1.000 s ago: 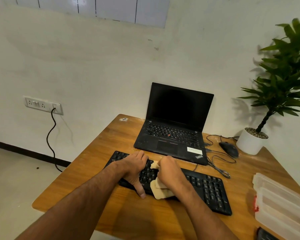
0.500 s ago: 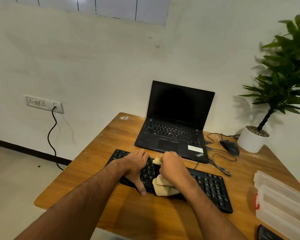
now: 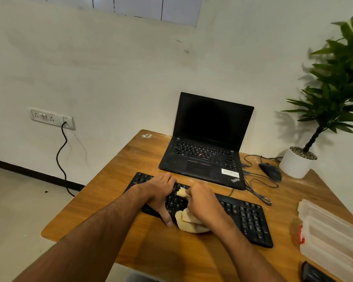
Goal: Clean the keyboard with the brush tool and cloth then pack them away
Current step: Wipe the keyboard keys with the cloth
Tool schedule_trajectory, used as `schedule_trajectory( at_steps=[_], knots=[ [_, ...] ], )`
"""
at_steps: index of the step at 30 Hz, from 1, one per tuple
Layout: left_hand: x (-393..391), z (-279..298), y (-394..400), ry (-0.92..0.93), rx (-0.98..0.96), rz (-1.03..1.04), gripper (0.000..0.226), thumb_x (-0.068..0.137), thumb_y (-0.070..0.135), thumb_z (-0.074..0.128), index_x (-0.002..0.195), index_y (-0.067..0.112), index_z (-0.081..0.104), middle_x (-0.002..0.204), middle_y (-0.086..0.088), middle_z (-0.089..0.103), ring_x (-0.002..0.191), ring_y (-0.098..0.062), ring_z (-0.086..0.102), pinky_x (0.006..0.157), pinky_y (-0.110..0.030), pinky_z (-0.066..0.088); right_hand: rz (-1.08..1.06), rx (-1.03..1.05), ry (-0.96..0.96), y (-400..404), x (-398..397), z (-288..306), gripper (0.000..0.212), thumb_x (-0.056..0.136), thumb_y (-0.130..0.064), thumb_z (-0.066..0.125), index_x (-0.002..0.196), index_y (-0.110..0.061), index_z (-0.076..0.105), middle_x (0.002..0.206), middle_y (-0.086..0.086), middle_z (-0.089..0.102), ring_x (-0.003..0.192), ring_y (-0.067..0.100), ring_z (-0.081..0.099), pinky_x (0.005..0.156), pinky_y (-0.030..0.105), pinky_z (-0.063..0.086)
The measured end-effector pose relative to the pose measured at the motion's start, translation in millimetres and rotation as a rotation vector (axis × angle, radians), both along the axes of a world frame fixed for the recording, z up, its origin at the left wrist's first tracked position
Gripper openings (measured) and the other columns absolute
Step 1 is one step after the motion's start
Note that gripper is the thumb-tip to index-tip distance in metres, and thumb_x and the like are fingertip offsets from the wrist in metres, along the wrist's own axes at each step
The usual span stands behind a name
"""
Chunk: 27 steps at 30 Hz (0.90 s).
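The left hand (image 3: 158,193) lies flat with fingers extended across the black external keyboard (image 3: 247,216) at the wooden table's (image 3: 114,192) near edge, likely to steady it, while the right hand (image 3: 204,202) clutches the bunched beige cloth (image 3: 189,222) against its middle keys.

A wooden table (image 3: 114,202) stands against the wall. On it lie a black keyboard (image 3: 247,218) near the front, an open laptop (image 3: 204,157) behind it, a mouse (image 3: 270,171) with its looped cable, a white plant pot (image 3: 294,164) (back right corner) and a clear plastic case (image 3: 330,237) at the right edge
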<state>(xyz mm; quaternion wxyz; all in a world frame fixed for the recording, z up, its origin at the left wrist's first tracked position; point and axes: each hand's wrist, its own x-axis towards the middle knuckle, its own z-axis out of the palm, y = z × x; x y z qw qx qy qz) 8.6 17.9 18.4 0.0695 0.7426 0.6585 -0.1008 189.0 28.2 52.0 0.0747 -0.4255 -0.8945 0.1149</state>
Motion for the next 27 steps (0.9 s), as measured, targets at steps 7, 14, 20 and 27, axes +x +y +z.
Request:
schedule_trajectory(
  at_steps=[7, 14, 20, 27],
  knots=[
    [-2, -4, 3, 0.024, 0.002, -0.011, 0.138, 0.056, 0.082, 0.083, 0.153, 0.001, 0.028, 0.141, -0.009, 0.036, 0.127, -0.025, 0.038, 0.12, -0.04, 0.033, 0.122, -0.089, -0.144, -35, 12, -8, 0.017, 0.095, -0.01, 0.062, 0.112, -0.005, 0.065, 0.119, 0.009, 0.055, 0.105, 0.022, 0.058, 0.093, 0.031, 0.051],
    [-3, -6, 3, 0.008, 0.003, 0.002, 0.137, 0.054, 0.083, 0.084, 0.151, 0.003, 0.029, 0.137, -0.008, 0.037, 0.123, -0.023, 0.039, 0.118, -0.04, 0.035, 0.02, -0.01, -0.03, -19, 8, 0, 0.015, 0.095, -0.014, 0.064, 0.107, -0.014, 0.075, 0.114, 0.005, 0.06, 0.097, 0.018, 0.063, 0.084, 0.028, 0.054],
    [-3, -6, 3, -0.007, -0.013, 0.01, 0.141, 0.056, 0.081, 0.085, 0.156, 0.004, 0.023, 0.146, -0.01, 0.034, 0.133, -0.026, 0.036, 0.123, -0.042, 0.031, 0.08, -0.087, -0.241, -33, 8, -9, 0.037, 0.096, -0.011, 0.063, 0.132, -0.006, 0.059, 0.137, 0.014, 0.044, 0.123, 0.031, 0.052, 0.101, 0.035, 0.044],
    [3, 0, 6, -0.026, -0.103, 0.04, 0.141, 0.057, 0.079, 0.086, 0.159, 0.008, 0.018, 0.153, -0.01, 0.029, 0.142, -0.029, 0.031, 0.126, -0.048, 0.026, 0.063, -0.203, -0.026, -35, 43, 2, 0.025, 0.099, -0.018, 0.061, 0.12, -0.024, 0.071, 0.114, -0.01, 0.069, 0.094, 0.002, 0.063, 0.081, 0.018, 0.053]
  ],
)
